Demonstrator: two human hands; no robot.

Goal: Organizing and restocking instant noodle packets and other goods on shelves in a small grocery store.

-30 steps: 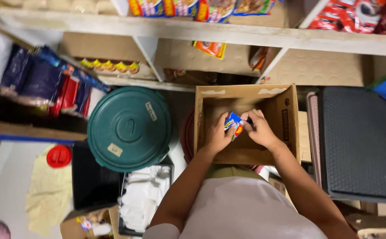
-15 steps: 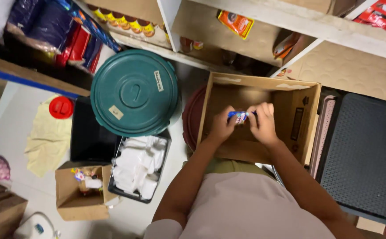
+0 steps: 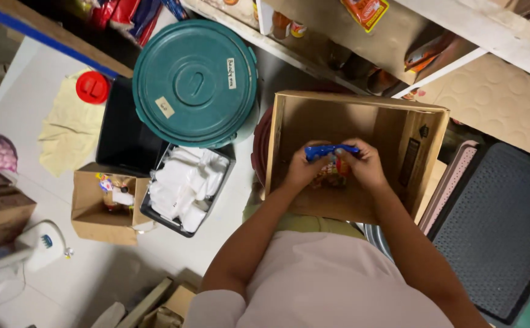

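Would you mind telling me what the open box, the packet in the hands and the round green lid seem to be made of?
Open box: brown cardboard, matte, with folded flaps and raw edges. Packet, gripped by left hand and right hand: probably thin plastic film, glossy and crinkled, blue top edge. Round green lid: likely moulded plastic, smooth, with a recessed handle.

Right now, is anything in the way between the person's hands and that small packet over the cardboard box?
Nothing visible. The left hand and right hand already grip the small packet from either side, above the open cardboard box. The box below shows only bare cardboard where it is visible.
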